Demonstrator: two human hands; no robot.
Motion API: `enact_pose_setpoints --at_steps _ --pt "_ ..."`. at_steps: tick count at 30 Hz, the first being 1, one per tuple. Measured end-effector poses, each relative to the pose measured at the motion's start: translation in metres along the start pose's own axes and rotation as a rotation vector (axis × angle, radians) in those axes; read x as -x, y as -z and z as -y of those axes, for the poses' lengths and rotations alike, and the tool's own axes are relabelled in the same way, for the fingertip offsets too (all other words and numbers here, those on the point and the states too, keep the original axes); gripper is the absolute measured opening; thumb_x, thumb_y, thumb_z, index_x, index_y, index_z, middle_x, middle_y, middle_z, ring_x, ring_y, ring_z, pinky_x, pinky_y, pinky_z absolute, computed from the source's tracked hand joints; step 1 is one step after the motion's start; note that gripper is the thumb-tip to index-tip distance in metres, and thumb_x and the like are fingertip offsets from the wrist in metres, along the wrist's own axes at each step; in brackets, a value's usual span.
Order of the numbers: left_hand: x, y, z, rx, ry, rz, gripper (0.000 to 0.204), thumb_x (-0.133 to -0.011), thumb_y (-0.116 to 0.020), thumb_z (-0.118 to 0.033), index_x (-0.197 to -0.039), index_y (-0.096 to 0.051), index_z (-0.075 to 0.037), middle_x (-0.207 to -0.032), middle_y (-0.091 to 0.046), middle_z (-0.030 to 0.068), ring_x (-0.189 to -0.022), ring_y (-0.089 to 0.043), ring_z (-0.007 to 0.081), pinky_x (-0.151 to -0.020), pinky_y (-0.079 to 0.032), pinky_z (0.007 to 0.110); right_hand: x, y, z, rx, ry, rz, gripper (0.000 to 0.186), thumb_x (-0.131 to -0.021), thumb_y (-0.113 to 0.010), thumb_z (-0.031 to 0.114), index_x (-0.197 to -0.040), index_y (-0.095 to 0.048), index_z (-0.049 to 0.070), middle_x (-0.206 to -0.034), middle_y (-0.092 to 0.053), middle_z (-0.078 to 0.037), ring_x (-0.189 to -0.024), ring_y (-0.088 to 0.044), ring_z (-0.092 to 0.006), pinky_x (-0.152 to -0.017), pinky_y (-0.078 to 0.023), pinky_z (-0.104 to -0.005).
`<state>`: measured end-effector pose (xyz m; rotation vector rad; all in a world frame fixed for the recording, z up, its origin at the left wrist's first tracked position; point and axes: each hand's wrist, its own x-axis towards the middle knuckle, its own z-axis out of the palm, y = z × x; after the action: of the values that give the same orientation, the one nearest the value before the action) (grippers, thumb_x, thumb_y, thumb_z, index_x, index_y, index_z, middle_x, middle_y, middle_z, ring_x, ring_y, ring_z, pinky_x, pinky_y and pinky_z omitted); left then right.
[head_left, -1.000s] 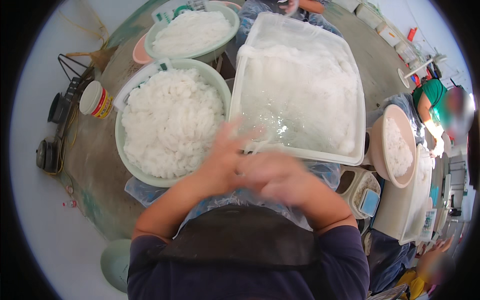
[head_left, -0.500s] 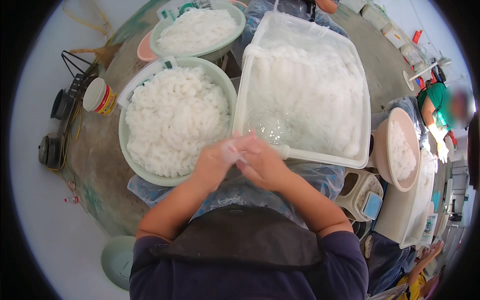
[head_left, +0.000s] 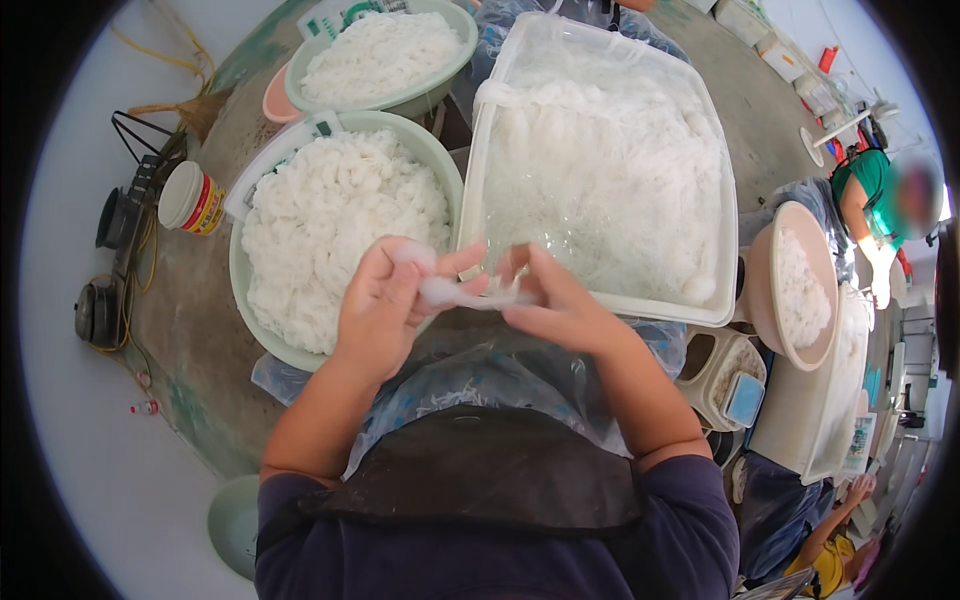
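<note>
My left hand [head_left: 375, 305] is closed, its thumb and fingers gripping a tuft of wet white fibre [head_left: 450, 293]. The tuft stretches across to my right hand [head_left: 565, 305], whose thumb and curled fingers pinch its other end. Both hands are raised in front of my apron, over the gap between a pale green basin [head_left: 243, 290] and a white rectangular tub [head_left: 640, 308]. Soft white fibre clumps [head_left: 345, 230] are heaped in that basin, on the left. In the tub, a mass of white fibre [head_left: 620, 190] lies in water, which shows at its near left.
Another green basin [head_left: 420, 97] of white fibre stands beyond, at the far left. A pink basin [head_left: 770, 290] stands on the right, near a stool [head_left: 725, 385]. A lidded bucket [head_left: 185, 200] is on the floor. People work at the far side and right.
My hands were pressed together over the tub's near left corner. They have moved apart, and the white tuft now spans between them. The view has shifted slightly.
</note>
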<state>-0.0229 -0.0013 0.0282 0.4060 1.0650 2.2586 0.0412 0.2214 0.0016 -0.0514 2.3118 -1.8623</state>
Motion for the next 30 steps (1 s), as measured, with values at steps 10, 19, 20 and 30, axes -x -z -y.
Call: enact_pose_setpoints --at_steps 10,19,20,30 --pt "-0.016 0.01 -0.013 -0.203 0.322 0.036 0.021 -0.101 -0.047 -0.026 -0.109 -0.045 -0.007 -0.11 -0.062 0.02 -0.098 -0.066 0.0291 -0.069 -0.055 0.032 0.0 -0.036 -0.008 0.055 0.3 0.096 0.018 -0.082 -0.051 0.019 -0.074 -0.053 0.003 -0.07 -0.05 -0.01 -0.066 -0.052 -0.0236 -0.062 -0.043 -0.0367" --pt "-0.02 -0.006 0.019 -1.532 -0.38 0.603 0.038 -0.089 -0.063 -0.032 -0.121 -0.065 -0.013 -0.147 -0.038 0.0157 -0.139 -0.025 0.0447 -0.112 -0.022 0.056 0.006 -0.008 0.051 -0.223 0.585 0.419 0.022 -0.081 -0.056 0.023 -0.071 -0.054 0.004 -0.07 -0.055 -0.007 -0.07 -0.053 -0.0244 -0.073 -0.044 -0.0331" --pt "-0.015 -0.011 0.023 -1.272 -0.313 0.594 0.038 -0.089 -0.063 -0.032 -0.123 -0.065 -0.013 -0.149 -0.035 0.016 -0.14 -0.023 0.0441 -0.112 -0.02 0.055 0.002 -0.006 0.039 -0.527 0.553 0.408 0.021 -0.081 -0.056 0.022 -0.071 -0.055 0.004 -0.075 -0.056 -0.007 -0.075 -0.054 -0.0243 -0.076 -0.043 -0.0334" --pt "-0.011 0.017 0.015 -1.61 -0.606 0.154 0.032 -0.088 -0.064 -0.025 -0.114 -0.068 -0.005 -0.117 -0.067 0.0093 -0.122 -0.056 0.034 -0.114 -0.023 0.048 -0.003 -0.028 -0.043 0.201 0.236 0.149 0.015 -0.086 -0.052 0.013 -0.091 -0.063 0.004 -0.096 -0.055 -0.016 -0.094 -0.053 -0.0336 -0.087 -0.042 -0.0444"
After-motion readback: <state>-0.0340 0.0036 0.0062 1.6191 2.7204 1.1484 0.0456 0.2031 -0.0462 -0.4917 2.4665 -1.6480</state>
